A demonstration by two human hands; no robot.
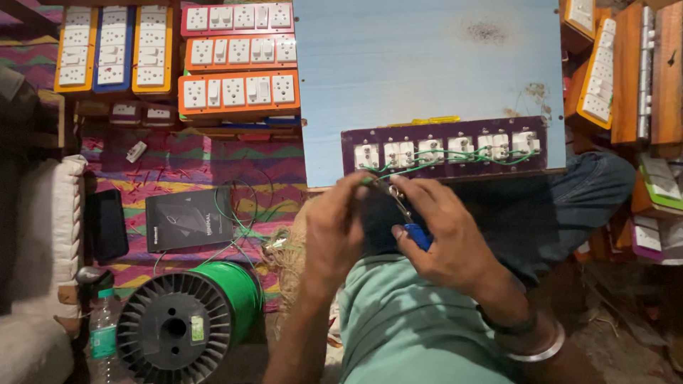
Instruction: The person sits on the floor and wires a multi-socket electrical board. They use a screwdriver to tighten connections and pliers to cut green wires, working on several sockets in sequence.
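1. Two hands work close together over the lap of the person, just below the near edge of a pale blue board (pixel 427 64).
2. The left hand (pixel 334 231) has its fingers curled in, and the fingertips pinch the end of a thin green wire (pixel 427 162) near the lower left corner of a dark purple panel (pixel 348 142).
3. The right hand (pixel 448 235) is closed around a small plier-like tool with blue handles (pixel 418 236); the metal tip of the tool points up toward the fingers of the left hand and meets the wire there.
4. The dark purple panel lies on the near part of the blue board and shows the back sides of five white sockets in one row; the green wire runs from one socket to the next.
5. On the right wrist sit a dark band and a silver bangle (pixel 541 348).
6. At the lower left, a black spool of green wire (pixel 188 320) lies on its side on the floor, with a plastic bottle (pixel 103 338) just beside it.
7. Further back, finished switchboards with orange, yellow and blue frames (pixel 238 89) lie on a striped cloth, and a black box (pixel 188 217) lies near them.
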